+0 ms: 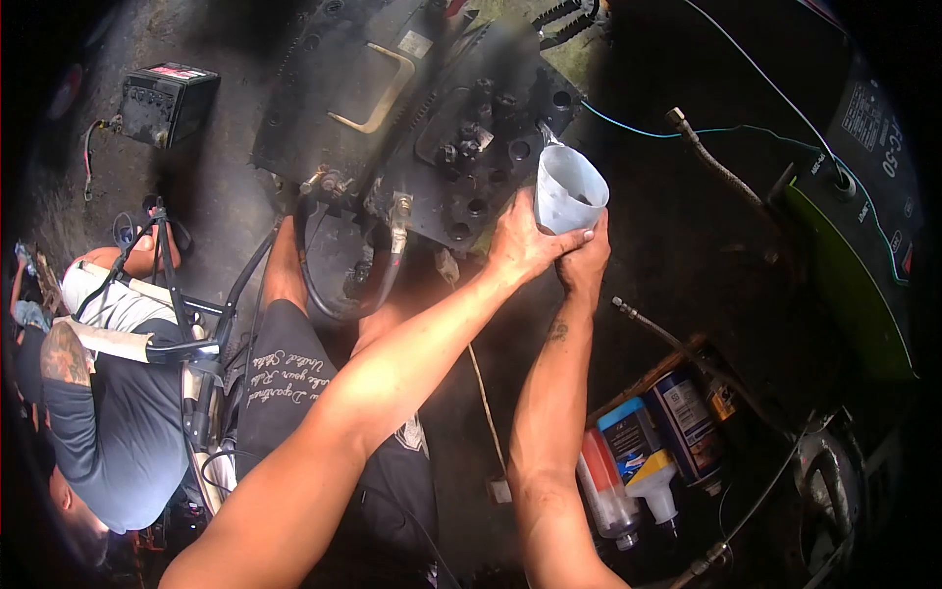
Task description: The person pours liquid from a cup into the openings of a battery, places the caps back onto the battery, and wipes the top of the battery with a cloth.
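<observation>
A cut-open, translucent white plastic container (572,191) is held in both hands, tilted over a large black battery (510,187). At its narrow far lip something clear and shiny runs toward the battery top. My left hand (523,239) is wrapped round the container's near left side. Closed on its lower right side is my right hand (586,257), its thumb close to the left fingers. Several round open holes show in the battery top, with dark caps (479,137) lying among them. Cable clamps (400,211) sit along the battery's near edge.
Another battery (324,88) with a pale handle adjoins on the left, and a small battery (169,103) stands farther left. A seated person (128,422) is at lower left. Bottles (628,452) and a can (684,422) sit lower right, near a green-edged machine (873,265) and hoses.
</observation>
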The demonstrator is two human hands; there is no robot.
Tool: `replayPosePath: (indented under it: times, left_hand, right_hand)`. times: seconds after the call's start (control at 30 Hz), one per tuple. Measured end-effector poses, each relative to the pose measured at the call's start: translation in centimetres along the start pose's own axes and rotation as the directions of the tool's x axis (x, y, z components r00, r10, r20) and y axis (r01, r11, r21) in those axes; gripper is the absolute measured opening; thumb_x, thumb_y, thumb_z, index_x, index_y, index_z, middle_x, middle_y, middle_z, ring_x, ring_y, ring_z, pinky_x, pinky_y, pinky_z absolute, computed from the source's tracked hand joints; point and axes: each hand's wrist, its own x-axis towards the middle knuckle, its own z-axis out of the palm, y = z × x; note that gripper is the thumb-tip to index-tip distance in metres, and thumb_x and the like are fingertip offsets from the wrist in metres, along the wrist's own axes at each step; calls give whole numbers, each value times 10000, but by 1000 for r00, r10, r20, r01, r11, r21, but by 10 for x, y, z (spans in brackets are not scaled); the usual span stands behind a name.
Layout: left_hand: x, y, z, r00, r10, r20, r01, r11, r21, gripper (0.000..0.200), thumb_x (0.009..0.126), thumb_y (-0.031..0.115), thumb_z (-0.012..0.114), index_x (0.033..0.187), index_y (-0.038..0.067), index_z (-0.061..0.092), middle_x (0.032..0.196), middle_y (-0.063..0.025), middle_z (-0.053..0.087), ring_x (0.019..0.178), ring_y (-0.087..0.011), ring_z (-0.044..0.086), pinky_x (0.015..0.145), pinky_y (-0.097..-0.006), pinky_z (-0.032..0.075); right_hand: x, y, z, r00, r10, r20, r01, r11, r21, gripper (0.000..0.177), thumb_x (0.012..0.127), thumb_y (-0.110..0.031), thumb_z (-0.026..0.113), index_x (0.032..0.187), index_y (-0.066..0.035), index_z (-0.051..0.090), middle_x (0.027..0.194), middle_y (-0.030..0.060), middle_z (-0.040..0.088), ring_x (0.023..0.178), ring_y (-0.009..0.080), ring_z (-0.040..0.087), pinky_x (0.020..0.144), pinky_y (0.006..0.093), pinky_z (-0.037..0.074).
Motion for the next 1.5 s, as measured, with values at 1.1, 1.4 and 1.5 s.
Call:
replayPosePath:
  times: [1.1, 1.4, 1.5]
  left_hand:
    - [1, 0, -2, 1000, -3, 9, 3, 1000, -30, 829, 570, 465, 855, 1131, -40, 513, 1090, -218, 616, 1017, -329, 617, 874, -394, 489]
    - [1, -4, -1, 1000, 24, 2, -24, 999, 31, 851, 602, 486, 842, 1163, -55, 498, 1050, -206, 646, 978, -276, 645, 854, -362, 500]
    - [1, -3, -1, 1000, 24, -1, -24, 999, 32, 853, 602, 485, 843, 1165, -55, 498, 1051, -206, 647, 978, -275, 645, 852, -362, 500]
  right_hand:
    - [0, -4, 0, 1000, 20, -13, -20, 1000, -21, 759, 567, -248, 862, 1223, -75, 521, 1096, 181, 648, 1023, 313, 631, 871, 391, 488]
    - [0, -4, -1, 1000, 16, -10, -16, 999, -41, 760, 572, -247, 859, 1228, -73, 516, 1102, 185, 646, 1025, 321, 631, 875, 395, 490]
    - [-1, -6, -1, 1000, 26, -6, -26, 999, -44, 764, 572, -246, 860, 1231, -74, 514, 1101, 185, 647, 1025, 322, 631, 874, 396, 491]
